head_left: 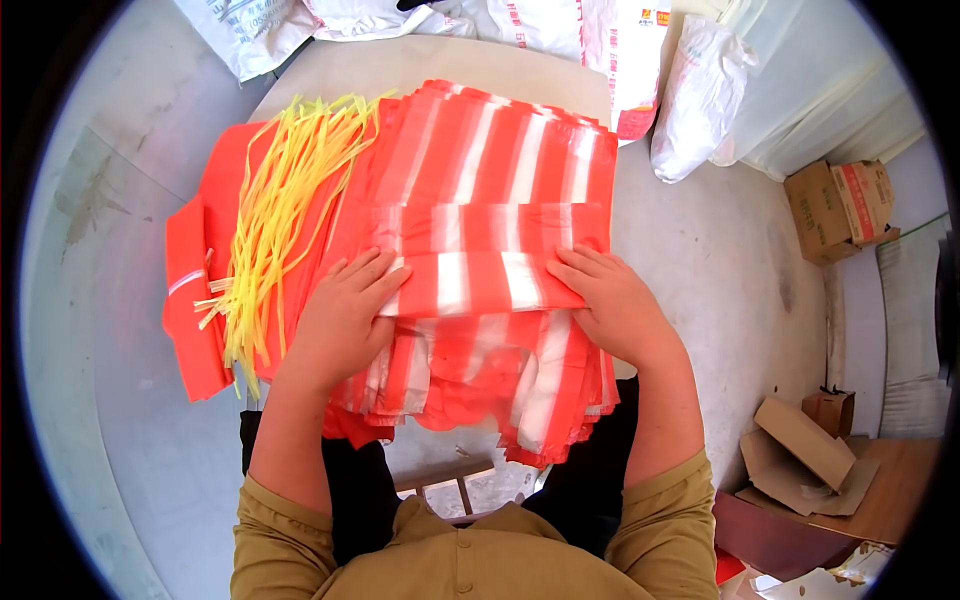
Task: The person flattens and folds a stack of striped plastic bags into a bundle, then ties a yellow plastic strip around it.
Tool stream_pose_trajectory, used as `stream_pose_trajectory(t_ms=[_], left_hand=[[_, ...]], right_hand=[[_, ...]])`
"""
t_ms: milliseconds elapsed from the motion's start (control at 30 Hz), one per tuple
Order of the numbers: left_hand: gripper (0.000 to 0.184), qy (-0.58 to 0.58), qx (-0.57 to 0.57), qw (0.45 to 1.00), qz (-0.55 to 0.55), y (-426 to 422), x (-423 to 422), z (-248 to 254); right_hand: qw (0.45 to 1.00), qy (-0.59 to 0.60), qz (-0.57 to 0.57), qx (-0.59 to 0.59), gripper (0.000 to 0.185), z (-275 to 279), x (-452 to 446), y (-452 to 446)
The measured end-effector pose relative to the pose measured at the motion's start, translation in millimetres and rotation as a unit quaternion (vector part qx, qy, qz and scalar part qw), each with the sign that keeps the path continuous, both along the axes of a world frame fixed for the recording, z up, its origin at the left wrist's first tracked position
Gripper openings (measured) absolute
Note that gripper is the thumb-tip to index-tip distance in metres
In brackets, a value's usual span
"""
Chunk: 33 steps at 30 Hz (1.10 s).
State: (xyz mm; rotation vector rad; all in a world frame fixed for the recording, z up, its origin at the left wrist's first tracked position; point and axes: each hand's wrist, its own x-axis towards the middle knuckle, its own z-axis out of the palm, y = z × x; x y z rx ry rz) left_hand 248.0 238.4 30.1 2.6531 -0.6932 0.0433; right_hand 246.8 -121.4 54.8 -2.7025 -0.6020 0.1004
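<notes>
Mustard-brown buttoned shirt (pixel 463 560) sits nearest my camera. Beyond it, I have the left hand (pixel 345 315) resting, fingers open, and the right hand (pixel 618 305), grip unclear to me, on a partly folded stack of red-and-white striped plastic bags (pixel 500 160). Thin yellow strips (pixel 285 205) lie leftward; behind, the pale table (pixel 470 62).

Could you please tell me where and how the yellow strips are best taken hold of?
Probably around the middle of the yellow strips, coming from the person's left: they lie lengthwise in a loose bundle with splayed ends, and the striped stack sits to their right.
</notes>
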Motion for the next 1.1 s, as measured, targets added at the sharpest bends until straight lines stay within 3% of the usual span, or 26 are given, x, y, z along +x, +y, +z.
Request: stream_pose_trajectory(t_ms=[100, 167, 267, 300, 467, 567, 600, 667, 700, 800, 867, 1100], left_hand=[[0.044, 0.028, -0.069, 0.997, 0.000, 7, -1, 3], [0.033, 0.040, -0.131, 0.991, -0.006, 14, -1, 5], [0.021, 0.191, -0.317, 0.924, 0.094, 19, -4, 3], [0.020, 0.200, -0.316, 0.920, 0.118, 17, -3, 5], [0.016, 0.193, -0.310, 0.903, 0.225, -1, 8, 10], [0.023, 0.128, -0.410, 0.872, 0.234, -3, 17, -18], [0.026, 0.032, -0.334, 0.916, 0.221, -4, 18, -17], [0.035, -0.161, -0.169, 0.955, 0.184, -6, 18, -14], [0.039, -0.142, -0.162, 0.965, 0.149, -10, 15, -10], [0.049, -0.109, -0.105, 0.988, 0.044, -32, 1, 1], [0.055, -0.117, -0.014, 0.993, -0.027, -45, -4, 1], [0.064, -0.101, 0.016, 0.994, -0.043, -58, 0, -17]], right_hand=[[0.999, -0.009, -0.004, 0.053, 0.050, 0, -3, -14], [0.987, 0.080, -0.052, 0.130, 0.042, 9, -5, -21], [0.945, 0.176, -0.133, 0.241, 0.029, 15, -5, -26], [0.926, 0.203, -0.160, 0.276, 0.025, 14, -4, -27], [0.905, 0.135, -0.231, 0.330, 0.015, 7, 9, -17], [0.900, 0.018, -0.251, 0.356, 0.024, -13, 21, -9], [0.894, -0.028, -0.259, 0.365, 0.028, -21, 24, -6], [0.938, -0.176, -0.173, 0.241, 0.035, -28, 25, -2], [0.944, -0.249, -0.126, 0.175, 0.039, -30, 25, 1], [0.978, -0.155, 0.048, 0.134, 0.050, -16, 12, 24], [0.978, -0.168, 0.091, 0.085, 0.053, -25, 9, 37], [0.977, -0.179, 0.113, 0.033, 0.060, -29, 12, 49]])
